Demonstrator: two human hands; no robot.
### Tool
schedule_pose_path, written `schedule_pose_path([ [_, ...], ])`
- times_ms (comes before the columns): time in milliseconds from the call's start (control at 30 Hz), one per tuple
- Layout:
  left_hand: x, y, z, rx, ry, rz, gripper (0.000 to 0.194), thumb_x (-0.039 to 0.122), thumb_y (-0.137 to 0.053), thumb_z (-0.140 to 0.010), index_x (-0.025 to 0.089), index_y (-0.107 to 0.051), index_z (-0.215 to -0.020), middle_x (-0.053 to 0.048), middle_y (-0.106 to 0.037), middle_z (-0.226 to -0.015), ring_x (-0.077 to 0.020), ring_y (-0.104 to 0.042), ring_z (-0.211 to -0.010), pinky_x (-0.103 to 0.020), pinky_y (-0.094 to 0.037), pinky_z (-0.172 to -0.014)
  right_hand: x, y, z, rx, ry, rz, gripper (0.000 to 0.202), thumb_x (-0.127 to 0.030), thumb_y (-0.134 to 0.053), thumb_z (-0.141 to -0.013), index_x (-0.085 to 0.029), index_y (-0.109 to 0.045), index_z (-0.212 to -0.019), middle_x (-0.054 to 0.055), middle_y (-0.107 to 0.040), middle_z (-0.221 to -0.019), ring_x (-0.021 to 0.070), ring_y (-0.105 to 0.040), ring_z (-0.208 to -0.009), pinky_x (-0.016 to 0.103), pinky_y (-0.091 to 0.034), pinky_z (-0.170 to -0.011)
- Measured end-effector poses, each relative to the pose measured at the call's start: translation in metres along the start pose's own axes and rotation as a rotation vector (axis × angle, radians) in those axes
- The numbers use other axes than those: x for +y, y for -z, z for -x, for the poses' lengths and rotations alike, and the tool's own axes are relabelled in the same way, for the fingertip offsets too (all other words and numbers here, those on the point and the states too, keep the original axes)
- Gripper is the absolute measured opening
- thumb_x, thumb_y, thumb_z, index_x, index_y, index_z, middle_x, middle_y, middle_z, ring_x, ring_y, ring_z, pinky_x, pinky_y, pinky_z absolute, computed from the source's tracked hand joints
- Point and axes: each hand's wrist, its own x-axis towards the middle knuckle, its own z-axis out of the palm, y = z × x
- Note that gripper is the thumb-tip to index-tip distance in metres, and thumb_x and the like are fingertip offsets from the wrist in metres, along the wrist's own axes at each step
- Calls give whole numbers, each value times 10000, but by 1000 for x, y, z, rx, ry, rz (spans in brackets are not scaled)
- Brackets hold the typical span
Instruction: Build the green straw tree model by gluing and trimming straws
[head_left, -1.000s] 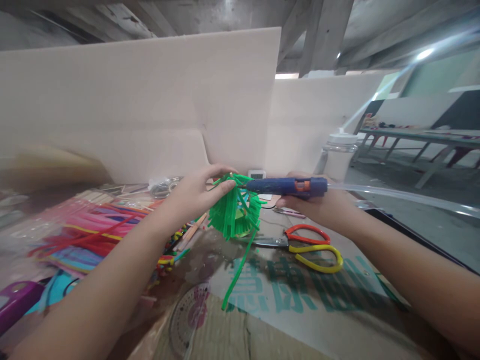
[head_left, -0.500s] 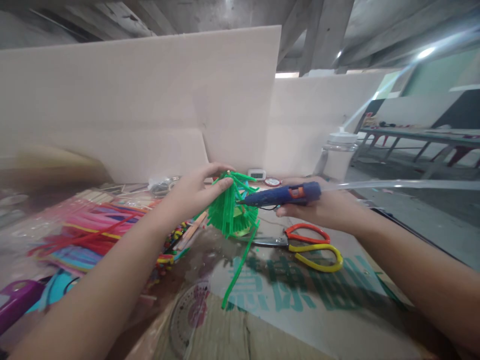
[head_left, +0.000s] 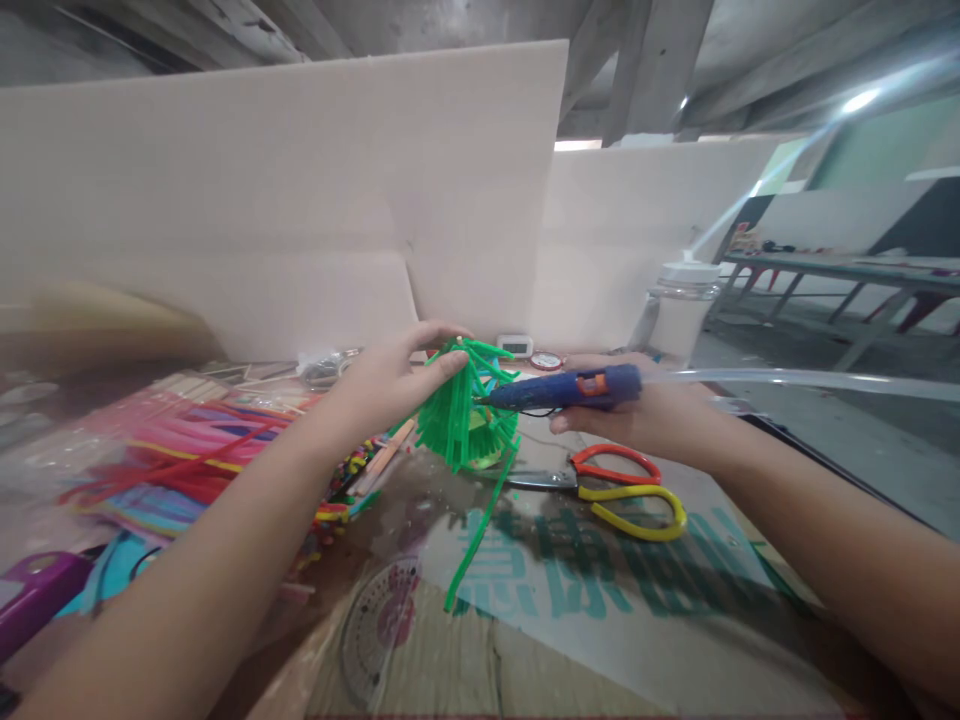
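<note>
My left hand [head_left: 409,375] pinches the top of a green pipe-cleaner piece [head_left: 456,420], whose many strands hang down in a round, skirt-like shape. One long green strand [head_left: 478,545] trails from it toward the front. My right hand [head_left: 637,415] is wrapped round a blue glue gun [head_left: 559,388], with its nozzle pointing left at the strands. A clear glue stick [head_left: 795,380] sticks out behind the gun to the right. Below the gun lie scissors [head_left: 634,505] with one red and one yellow handle, their blades reaching under the green piece.
Colourful pipe cleaners [head_left: 187,450] lie at the left, with a purple tool [head_left: 41,595] in front. A clear protractor [head_left: 375,620] is near the front edge. At the back stand a small timer [head_left: 514,347], a round tin [head_left: 546,360], a white-lidded bottle [head_left: 679,310] and pale boards [head_left: 300,200].
The view has shifted slightly. Both hands keep their holds, and the glue gun's nozzle stays beside the green strands.
</note>
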Motion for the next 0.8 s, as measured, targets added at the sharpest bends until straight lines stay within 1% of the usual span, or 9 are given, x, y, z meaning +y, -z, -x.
schedule_pose_path([
  [67,0,0,0,1,0,0,397,502,-507,-926,236,-660,-1178,-35,-708,-1166,-241,-635,-1097,-345,-495,-949,0,0,0,-27,-18,7,390,-489,-754,-753,-239,-727,-1051,42,-747,-902,228,-690,-827,290,-552,-683],
  [167,0,0,0,-2,7,-7,403,504,-503,-925,239,-658,-1185,-31,-709,-1166,-239,-638,-1092,-342,-500,-946,1,-1,-1,-67,-15,-30,428,-493,-741,-769,-251,-711,-1121,50,-748,-976,229,-689,-841,305,-555,-703],
  [267,0,0,0,2,10,-21,396,498,-505,-924,241,-660,-1183,-26,-711,-1157,-235,-641,-1081,-337,-500,-944,2,-1,-2,-75,-12,-84,477,-482,-747,-766,-253,-691,-1180,50,-748,-1028,231,-692,-864,309,-561,-717],
  [433,-1,-1,0,10,-5,-18,382,490,-512,-926,246,-666,-1177,-20,-715,-1143,-223,-645,-1066,-324,-500,-939,4,-4,-3,-70,-17,-74,402,-484,-745,-765,-235,-726,-1079,51,-750,-990,229,-698,-832,297,-556,-684],
  [567,0,0,0,4,-9,-12,379,482,-507,-932,243,-664,-1181,-23,-713,-1143,-225,-644,-1065,-328,-507,-931,3,-5,-2,-46,31,-35,422,-474,-745,-768,-271,-708,-1136,38,-755,-1015,241,-706,-873,308,-554,-711],
  [633,0,0,0,4,-11,-5,378,483,-507,-933,245,-663,-1182,-24,-713,-1147,-225,-642,-1070,-327,-504,-937,2,-4,-1,-36,70,37,388,-479,-751,-763,-297,-715,-1104,22,-755,-1034,243,-704,-902,307,-545,-719],
  [733,1,1,0,-5,-5,0,387,489,-503,-935,243,-658,-1190,-25,-712,-1149,-226,-642,-1069,-332,-500,-947,-3,0,0,-64,90,124,294,-483,-741,-775,-295,-727,-1000,14,-750,-1057,236,-698,-904,295,-526,-703],
  [800,0,0,-1,-3,0,-2,391,491,-505,-932,240,-658,-1190,-28,-712,-1149,-229,-645,-1064,-336,-502,-943,-5,4,1,-84,76,97,292,-476,-733,-783,-281,-723,-1000,20,-744,-1064,228,-694,-892,291,-523,-707],
])
